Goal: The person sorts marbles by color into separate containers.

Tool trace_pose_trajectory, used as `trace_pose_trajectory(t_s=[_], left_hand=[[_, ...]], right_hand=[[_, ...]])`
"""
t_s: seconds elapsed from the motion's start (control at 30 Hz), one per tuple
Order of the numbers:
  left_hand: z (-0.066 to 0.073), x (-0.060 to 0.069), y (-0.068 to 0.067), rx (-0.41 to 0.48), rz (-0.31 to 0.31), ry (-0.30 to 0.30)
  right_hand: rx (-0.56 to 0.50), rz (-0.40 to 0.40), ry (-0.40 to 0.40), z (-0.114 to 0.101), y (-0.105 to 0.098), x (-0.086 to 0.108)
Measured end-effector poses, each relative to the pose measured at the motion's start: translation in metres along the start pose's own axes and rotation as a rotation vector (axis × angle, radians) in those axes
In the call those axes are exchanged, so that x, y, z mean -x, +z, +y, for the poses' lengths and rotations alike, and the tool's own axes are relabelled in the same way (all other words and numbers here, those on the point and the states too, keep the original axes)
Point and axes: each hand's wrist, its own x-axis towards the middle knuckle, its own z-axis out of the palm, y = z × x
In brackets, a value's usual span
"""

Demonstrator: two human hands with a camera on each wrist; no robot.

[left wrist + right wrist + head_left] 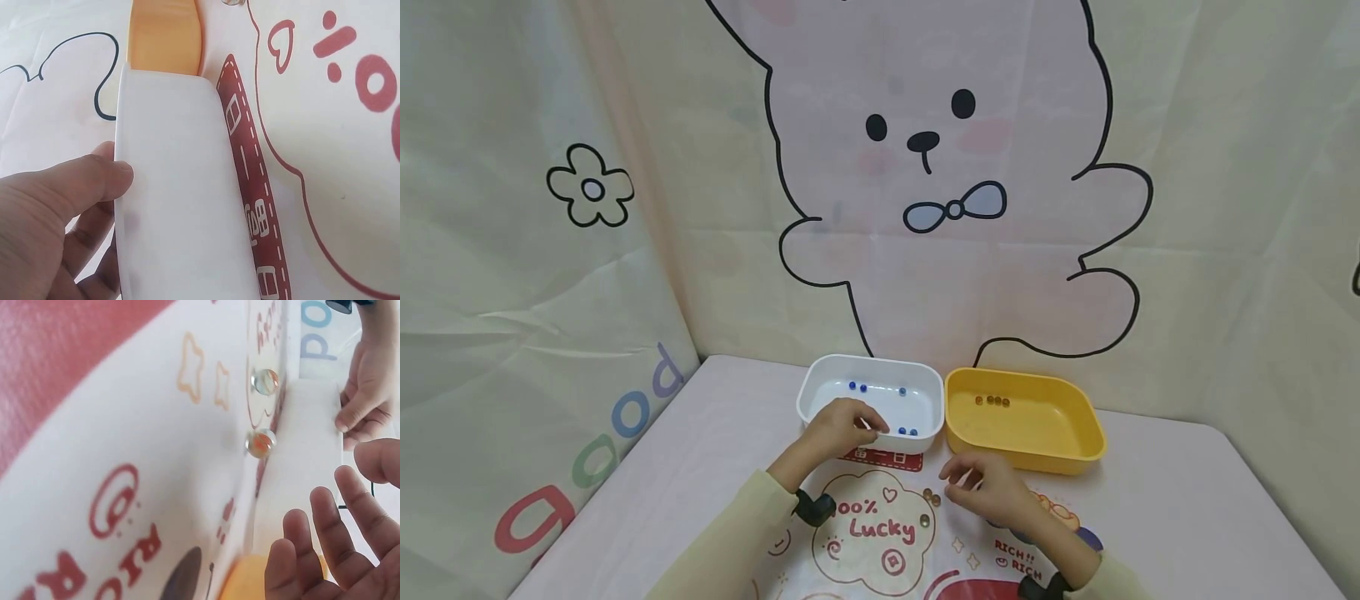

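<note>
My left hand is at the front rim of a white basin, its fingers curled over the inside. In the left wrist view the thumb overlaps the rim; whether anything sits between thumb and fingers is hidden. Several blue marbles lie in this basin. My right hand hovers over the table before the yellow basin; its fingers are loosely bent and hold nothing. To its left lie brownish marbles and a greenish clear marble.
Several amber marbles lie in the yellow basin, which stands right beside the white one. Both basins are near the back of the white table, whose cover carries printed drawings. A curtain with a bear hangs behind.
</note>
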Motion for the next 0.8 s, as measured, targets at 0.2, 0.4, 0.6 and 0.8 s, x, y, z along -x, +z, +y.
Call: trace_pose_trajectory(t_s=[0.2, 0.4, 0.6, 0.8], left_hand=[[0.000, -0.001, 0.000, 0.002, 0.000, -0.005], [0.000, 0.000, 0.000, 0.013, 0.002, -0.003], [0.000, 0.000, -0.001, 0.015, 0.004, 0.001], [-0.001, 0.000, 0.000, 0.018, 0.001, 0.008]], right_hand=[[0.027, -0.013, -0.004, 0.002, 0.007, -0.001], [0.027, -0.036, 0.012, 0.002, 0.012, -0.004], [0.027, -0.058, 0.027, 0.004, 0.018, -0.005], [0.037, -0.068, 0.046, 0.004, 0.022, -0.005]])
